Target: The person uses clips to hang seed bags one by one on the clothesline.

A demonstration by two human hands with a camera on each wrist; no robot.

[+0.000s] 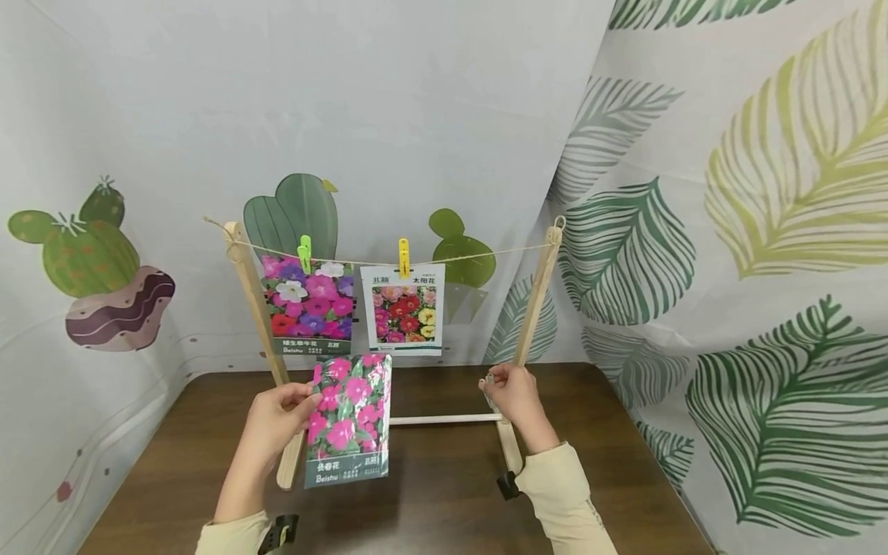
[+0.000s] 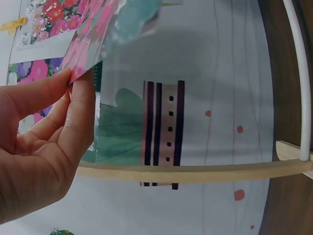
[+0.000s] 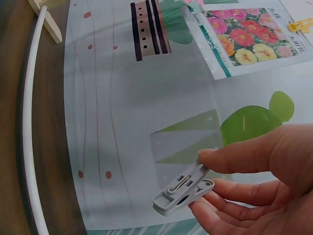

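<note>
My left hand pinches the left edge of a seed packet with pink flowers, upright in front of the wooden frame. In the left wrist view thumb and fingertips meet at one corner of it. A grey clothespin is pinched between thumb and fingers of my right hand, beside the right post. Behind, a string runs between the posts. A green clothespin holds a packet of mixed petunia-like flowers on it; a yellow clothespin holds a white-bordered packet.
The left post and right post stand on a brown table, joined low down by a white rod. A cloth backdrop printed with cacti and leaves hangs close behind the table.
</note>
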